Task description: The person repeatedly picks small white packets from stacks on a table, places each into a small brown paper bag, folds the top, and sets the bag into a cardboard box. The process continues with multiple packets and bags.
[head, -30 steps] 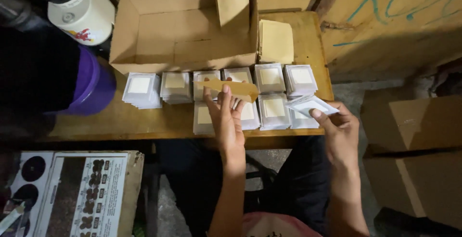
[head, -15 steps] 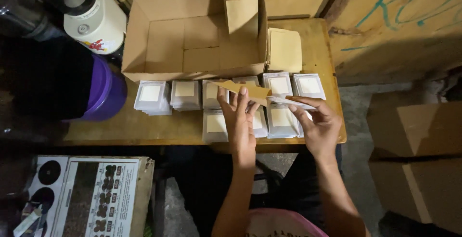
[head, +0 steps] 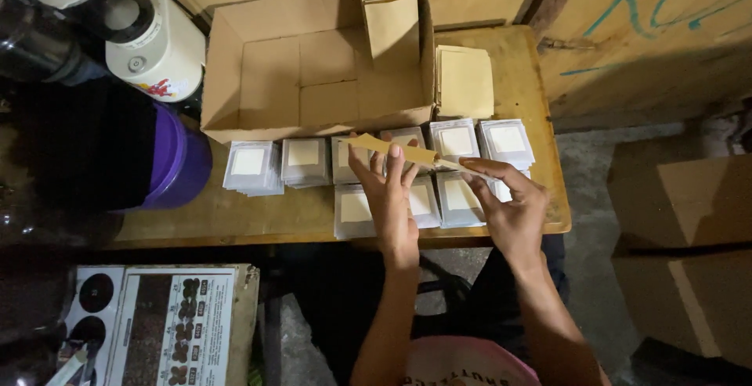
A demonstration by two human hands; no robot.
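My left hand [head: 392, 198] holds a small tan paper envelope [head: 392, 149] above the wooden table [head: 258, 215], fingers spread along it. My right hand [head: 509, 206] pinches a thin clear packet [head: 464, 168] whose end meets the envelope's right edge. Under both hands lie two rows of stacked clear packets with white cards [head: 454, 140]. An open cardboard box [head: 313, 65] stands behind the stacks, with tan envelopes [head: 389, 10] upright in its far right corner.
A pile of tan envelopes [head: 464, 80] lies right of the box. A purple tub [head: 176, 163] and a white jug [head: 157, 41] stand at the left. Cardboard boxes [head: 689, 198] sit on the floor at the right; a printed carton [head: 157, 323] is below left.
My right hand has brought the clear packet leftward from the table's right side up to the envelope. The left hand kept the envelope raised over the stacks.
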